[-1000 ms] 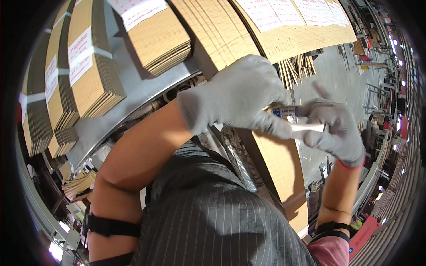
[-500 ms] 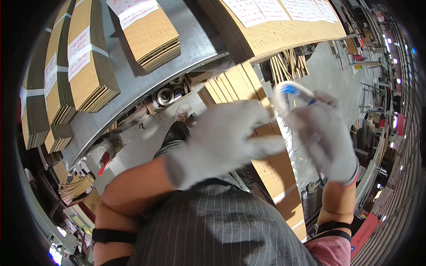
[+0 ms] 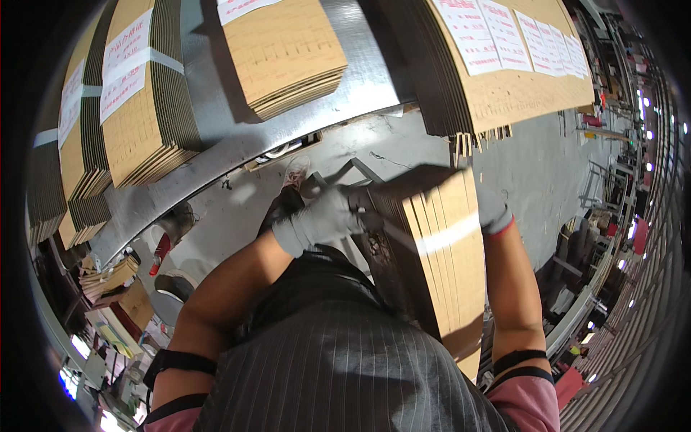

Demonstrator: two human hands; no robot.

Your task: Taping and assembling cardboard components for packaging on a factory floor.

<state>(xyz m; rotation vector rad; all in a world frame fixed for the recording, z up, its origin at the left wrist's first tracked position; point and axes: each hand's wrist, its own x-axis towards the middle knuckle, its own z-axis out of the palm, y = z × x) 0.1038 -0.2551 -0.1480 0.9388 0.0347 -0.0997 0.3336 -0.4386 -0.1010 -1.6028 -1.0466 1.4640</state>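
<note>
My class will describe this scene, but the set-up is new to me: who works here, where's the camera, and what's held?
There's no robot: this is a person, filmed by a wide camera on their own head. It looks down and bends straight edges. The gloved left hand and right hand are on either side of a brown bundle with a white band; blur and the bundle hide the exact grip. On the metal table lie stacks of brown sheets, several with paper labels.

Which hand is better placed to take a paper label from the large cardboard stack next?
Probably the right hand: partly hidden, it is right of the bundle, nearer the paper labels. The left hand is on the bundle's other side, farther from them.
</note>
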